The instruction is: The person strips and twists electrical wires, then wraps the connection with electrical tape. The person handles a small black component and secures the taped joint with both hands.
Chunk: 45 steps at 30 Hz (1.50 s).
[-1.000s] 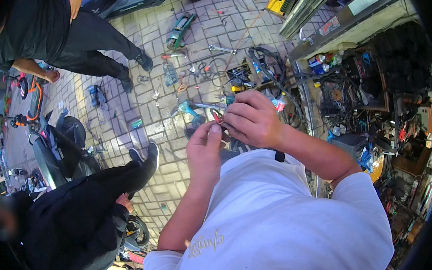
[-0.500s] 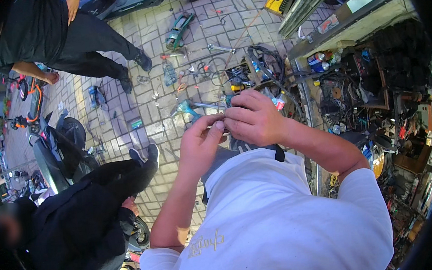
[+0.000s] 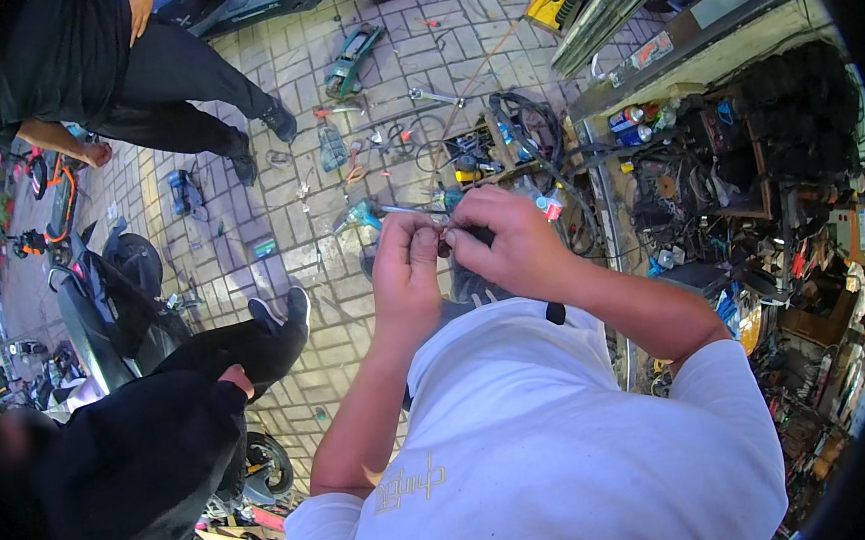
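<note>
In front of my chest my two hands meet, fingertips almost touching. My left hand [image 3: 410,262] pinches with its thumb against the curled fingers. Thumb and forefinger of my right hand [image 3: 502,233] are pressed together too, with the other fingers curled. Between the fingertips shows a bit of a small dark piece [image 3: 444,247]; its kind is too small and covered to make out. Just beyond my hands a teal power tool [image 3: 358,215] lies on the paving beside a long metal bar [image 3: 410,210].
A box of tools [image 3: 473,155] and a coil of black hose [image 3: 528,123] lie ahead on the bricks, near a wrench [image 3: 436,97]. Cluttered shelves [image 3: 814,273] stand at right. Two people in black are on the left, one standing ahead, one nearer beside a scooter [image 3: 104,308].
My left hand has turned more upright and both thumbs now press in at the fingertips. The nearer person's hand has shifted up toward the thigh.
</note>
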Each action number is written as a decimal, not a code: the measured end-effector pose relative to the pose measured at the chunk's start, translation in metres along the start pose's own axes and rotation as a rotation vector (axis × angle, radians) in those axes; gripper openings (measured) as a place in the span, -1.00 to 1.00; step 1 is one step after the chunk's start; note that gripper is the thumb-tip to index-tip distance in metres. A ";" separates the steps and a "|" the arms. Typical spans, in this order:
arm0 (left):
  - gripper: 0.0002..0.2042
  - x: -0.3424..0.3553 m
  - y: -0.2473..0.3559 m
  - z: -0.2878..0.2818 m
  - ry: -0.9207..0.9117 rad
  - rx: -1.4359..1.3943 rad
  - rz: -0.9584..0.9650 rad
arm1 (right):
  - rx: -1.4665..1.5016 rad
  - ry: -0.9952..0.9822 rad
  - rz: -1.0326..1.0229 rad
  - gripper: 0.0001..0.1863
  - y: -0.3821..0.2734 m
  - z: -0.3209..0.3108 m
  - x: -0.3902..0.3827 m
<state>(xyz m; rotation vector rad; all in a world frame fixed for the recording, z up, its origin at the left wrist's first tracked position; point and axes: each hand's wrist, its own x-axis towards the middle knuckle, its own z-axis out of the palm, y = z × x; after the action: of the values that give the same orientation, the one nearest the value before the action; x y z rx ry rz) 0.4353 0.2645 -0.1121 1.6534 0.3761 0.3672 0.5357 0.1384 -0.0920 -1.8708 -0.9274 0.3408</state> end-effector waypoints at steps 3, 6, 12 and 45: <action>-0.91 0.003 0.006 -0.003 -0.002 0.274 0.328 | 0.592 -0.298 0.623 -0.82 -0.002 -0.012 0.013; -0.90 0.002 0.007 -0.003 0.027 0.202 0.319 | 0.954 -0.448 0.867 -0.78 -0.002 -0.017 0.019; -0.88 0.001 0.012 -0.007 0.049 -0.342 -0.165 | -0.199 0.035 -0.318 -0.85 -0.006 -0.012 0.009; -0.92 0.006 0.013 -0.005 0.111 -0.077 -0.228 | -0.107 -0.064 -0.255 -0.79 0.010 -0.006 0.018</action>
<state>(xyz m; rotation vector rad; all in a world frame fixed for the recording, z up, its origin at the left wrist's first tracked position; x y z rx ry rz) 0.4383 0.2701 -0.0981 1.5008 0.6209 0.2988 0.5557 0.1459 -0.0949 -1.8189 -1.2345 0.1998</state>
